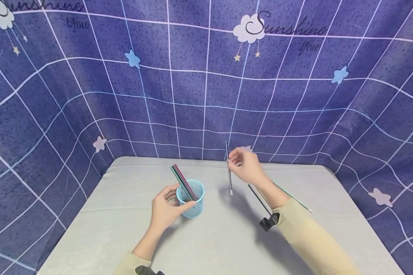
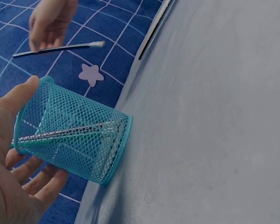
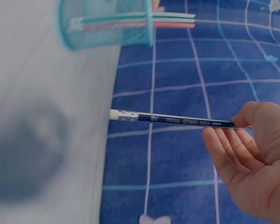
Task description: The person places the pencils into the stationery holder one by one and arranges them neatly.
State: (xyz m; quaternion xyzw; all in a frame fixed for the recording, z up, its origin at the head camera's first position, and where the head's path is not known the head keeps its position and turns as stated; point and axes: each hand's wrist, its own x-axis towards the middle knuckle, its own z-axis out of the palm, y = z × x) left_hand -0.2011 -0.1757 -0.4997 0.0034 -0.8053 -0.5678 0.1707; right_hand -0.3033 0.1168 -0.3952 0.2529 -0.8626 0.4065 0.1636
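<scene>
My left grip (image 1: 166, 205) curls round the cup (image 1: 194, 211), pencils (image 1: 182, 181) leaning inside; right of it, my right grip (image 1: 247, 165) pinches a dark pencil (image 3: 177, 120); farther right, my forearm (image 1: 276, 194) partly covers loose pencils (image 1: 259, 199).

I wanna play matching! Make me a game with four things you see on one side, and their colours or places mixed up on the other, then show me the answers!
Things:
1. mesh cup
2. navy pencil
3. starry cloth
4. table

Places and colours:
A. pale grey all over its top
B. pinched by the right hand
C. gripped by the left hand
D. blue, hanging behind everything else

Right pairs: 1-C, 2-B, 3-D, 4-A
</scene>
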